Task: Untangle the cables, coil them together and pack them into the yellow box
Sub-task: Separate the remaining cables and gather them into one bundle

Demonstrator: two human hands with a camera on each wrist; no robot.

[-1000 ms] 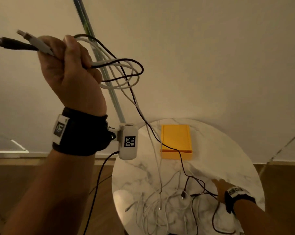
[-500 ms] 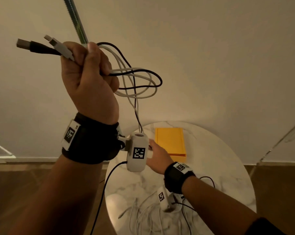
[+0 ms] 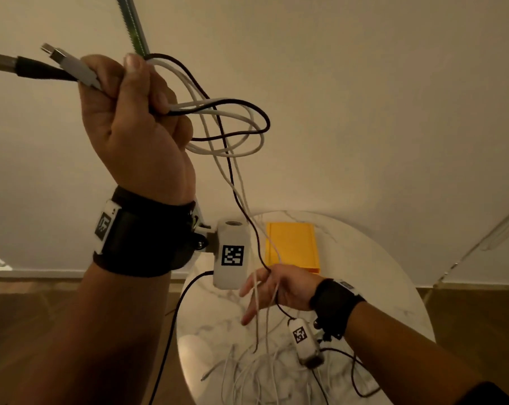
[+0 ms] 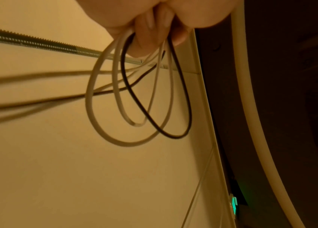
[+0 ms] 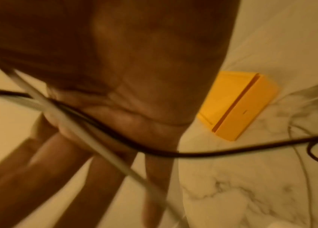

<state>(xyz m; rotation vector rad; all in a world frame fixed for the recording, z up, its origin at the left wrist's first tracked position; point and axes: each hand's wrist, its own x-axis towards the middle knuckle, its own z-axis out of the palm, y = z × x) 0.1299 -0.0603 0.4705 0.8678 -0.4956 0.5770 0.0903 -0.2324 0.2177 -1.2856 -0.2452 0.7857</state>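
Note:
My left hand (image 3: 148,97) is raised high and grips a coil of white and black cables (image 3: 233,133). A black USB plug (image 3: 2,64) and a white one (image 3: 54,55) stick out of it to the left. In the left wrist view the loops (image 4: 134,123) hang below my fingers (image 4: 154,20). The strands run down to my right hand (image 3: 265,290), held above the table with fingers spread. The black cable (image 5: 212,152) and a white cable (image 5: 95,141) lie across that palm. The yellow box (image 3: 291,244) lies shut on the table behind it.
Loose white and black cable ends (image 3: 247,372) lie tangled on the near part of the round marble table (image 3: 379,287). A toothed metal strip (image 3: 130,21) runs up the wall behind my left hand. Wooden floor surrounds the table.
My right hand left the cables on the table's right side and rose to the hanging strands, which now run over its spread fingers. My left hand kept its grip on the coil.

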